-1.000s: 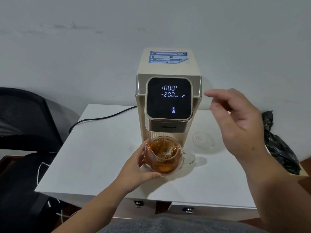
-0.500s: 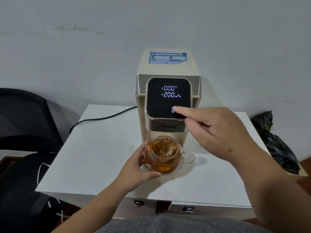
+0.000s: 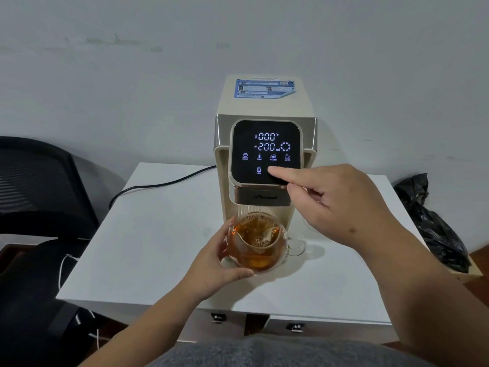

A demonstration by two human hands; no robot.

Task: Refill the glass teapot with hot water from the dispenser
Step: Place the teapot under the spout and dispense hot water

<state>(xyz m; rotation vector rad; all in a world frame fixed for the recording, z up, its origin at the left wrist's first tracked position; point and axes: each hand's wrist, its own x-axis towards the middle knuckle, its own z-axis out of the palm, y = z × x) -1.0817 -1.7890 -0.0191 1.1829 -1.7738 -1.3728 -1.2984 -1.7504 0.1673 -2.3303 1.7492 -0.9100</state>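
A round glass teapot (image 3: 256, 245) full of amber tea stands under the spout of the cream water dispenser (image 3: 266, 107), its handle to the right. A thin stream of water falls into its open top. My left hand (image 3: 218, 263) cups the teapot's left side and holds it. My right hand (image 3: 341, 205) points with the index finger, whose tip rests on the lower part of the black touch panel (image 3: 264, 144). The panel shows 000 and 200 ml with several lit icons.
The dispenser stands on a white table (image 3: 148, 234) with a black power cord (image 3: 158, 185) running off to the left. A black office chair (image 3: 39, 186) is at the left, a black plastic bag (image 3: 428, 223) at the right.
My right hand came in from the upper right and put its index finger on the panel. More icons and a ring have lit up on the display.
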